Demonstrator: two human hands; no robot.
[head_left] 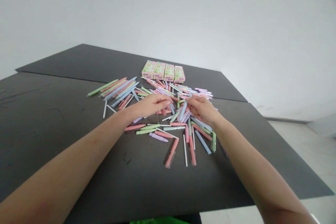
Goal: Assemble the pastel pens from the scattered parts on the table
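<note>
My right hand (201, 107) is closed over the right side of a loose pile of pen parts, its thumb and fingers on a light blue pen barrel (183, 111) that slants down to the left. My left hand (153, 105) reaches over the pile's left side, thumb and fingers drawn together; whatever they hold is hidden. Between and below the hands lie pink, green, blue and purple pen barrels, such as a pink barrel (172, 152) with a clear cap. Thin white refills (185, 150) lie among them.
Four pink and green cartons (169, 72) stand in a row behind the pile. On the left, several pointed pens (115, 88) lie side by side in a bundle. The black table (126, 189) has a seam across it, and a pale wall (168, 14) rises behind.
</note>
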